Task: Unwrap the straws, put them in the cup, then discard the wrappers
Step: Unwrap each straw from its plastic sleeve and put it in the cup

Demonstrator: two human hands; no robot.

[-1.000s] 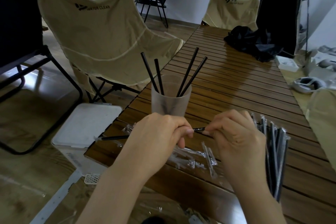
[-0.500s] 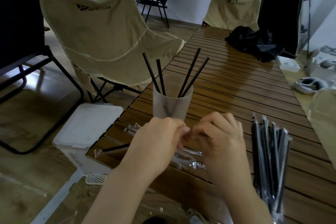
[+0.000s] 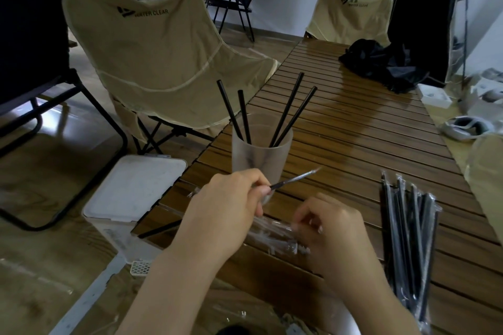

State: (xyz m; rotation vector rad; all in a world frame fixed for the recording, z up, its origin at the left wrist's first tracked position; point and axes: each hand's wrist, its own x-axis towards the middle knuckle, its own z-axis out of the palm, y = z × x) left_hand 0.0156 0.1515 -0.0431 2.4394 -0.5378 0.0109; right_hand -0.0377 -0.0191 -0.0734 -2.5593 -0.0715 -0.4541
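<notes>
right hand (image 3: pixel 333 228) dropped, black straw (image 3: pixel 295 179) half-sheathed

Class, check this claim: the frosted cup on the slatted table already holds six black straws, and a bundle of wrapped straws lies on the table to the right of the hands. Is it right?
Not quite. The head view shows four black straws standing in the frosted cup, not six. The rest holds: the cup stands on the slatted table, and the bundle of wrapped straws lies to the right of the hands.
</notes>
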